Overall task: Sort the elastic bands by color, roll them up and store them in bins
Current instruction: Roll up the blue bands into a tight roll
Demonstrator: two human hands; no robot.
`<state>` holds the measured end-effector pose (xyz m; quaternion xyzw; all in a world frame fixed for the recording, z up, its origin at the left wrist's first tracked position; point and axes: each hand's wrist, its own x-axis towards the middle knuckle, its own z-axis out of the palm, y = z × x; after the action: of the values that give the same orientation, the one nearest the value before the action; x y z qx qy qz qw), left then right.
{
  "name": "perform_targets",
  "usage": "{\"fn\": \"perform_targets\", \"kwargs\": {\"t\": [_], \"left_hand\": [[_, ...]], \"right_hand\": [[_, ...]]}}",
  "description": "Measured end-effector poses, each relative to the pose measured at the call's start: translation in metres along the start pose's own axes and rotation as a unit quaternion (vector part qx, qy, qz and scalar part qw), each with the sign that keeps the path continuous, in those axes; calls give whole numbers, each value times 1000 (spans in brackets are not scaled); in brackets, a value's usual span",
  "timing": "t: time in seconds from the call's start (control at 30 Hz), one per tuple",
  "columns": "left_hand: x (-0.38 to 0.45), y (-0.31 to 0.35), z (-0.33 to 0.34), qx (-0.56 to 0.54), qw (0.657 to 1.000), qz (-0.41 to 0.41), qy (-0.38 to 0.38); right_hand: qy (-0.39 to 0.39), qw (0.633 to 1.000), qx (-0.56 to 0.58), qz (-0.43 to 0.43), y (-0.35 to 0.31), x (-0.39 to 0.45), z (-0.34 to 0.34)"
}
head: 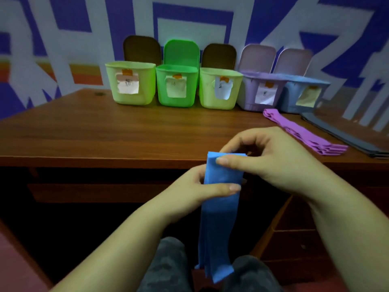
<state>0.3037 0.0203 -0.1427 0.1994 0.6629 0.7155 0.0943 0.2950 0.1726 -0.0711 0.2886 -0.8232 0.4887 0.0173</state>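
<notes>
Rolling step just starting: right hand [271, 163] pinches top fold of blue elastic band [221, 207], left hand [197, 186] grips it lower, tail hanging over lap; next, prob. roll down tight w/ tension.

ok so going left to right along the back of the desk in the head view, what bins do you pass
yellow-green bin with brown lid → bright green bin → second yellow-green bin with brown lid → purple bin → blue bin
</notes>
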Motion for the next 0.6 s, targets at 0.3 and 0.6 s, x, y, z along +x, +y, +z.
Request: {"fn": "perform_targets", "kwargs": {"t": [0.3,0.6], "left_hand": [[-2,35,29,-196,978,-15,-67],[-9,47,35,-158,987,19,-14]], "right_hand": [[-56,997,-45,-11,-47,14,-24],[-51,994,-88,-26,-77,10,-36]]}}
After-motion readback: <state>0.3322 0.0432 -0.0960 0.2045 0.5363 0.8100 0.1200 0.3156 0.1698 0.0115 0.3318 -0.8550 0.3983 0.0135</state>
